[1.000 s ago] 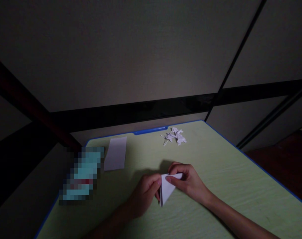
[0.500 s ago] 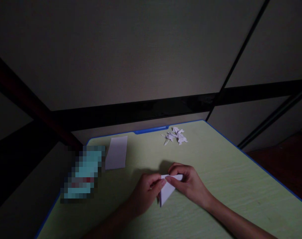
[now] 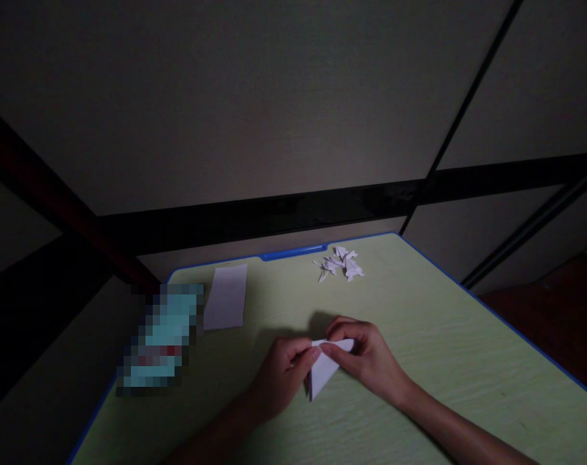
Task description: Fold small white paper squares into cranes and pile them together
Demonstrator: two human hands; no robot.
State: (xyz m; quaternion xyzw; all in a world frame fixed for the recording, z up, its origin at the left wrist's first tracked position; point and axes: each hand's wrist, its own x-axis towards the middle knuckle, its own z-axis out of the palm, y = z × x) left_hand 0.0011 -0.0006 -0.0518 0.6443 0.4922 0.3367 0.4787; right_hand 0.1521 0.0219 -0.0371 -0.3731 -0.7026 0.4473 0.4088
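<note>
The left hand (image 3: 279, 378) and the right hand (image 3: 373, 355) are close together over the near half of the desk (image 3: 433, 323). Both are pinching one piece of folded white paper (image 3: 323, 378). The left thumb is on its left side, and the right thumb presses near its top edge. The paper looks like a triangle, with a sharp tip pointing back at the person. I can't tell if it touches the desk.

Off to the left is a blue-green thing (image 3: 164, 336), all blurred into little squares. Just beside it, a bit farther off, a white sheet (image 3: 226, 297) lies flat. Past the hands, small folded paper shapes (image 3: 344, 263) sit in a messy bunch. At the far edge there is a blue strip (image 3: 294, 252). Behind that stands a big gray panel (image 3: 264, 110) with a black band (image 3: 264, 216) across it.
</note>
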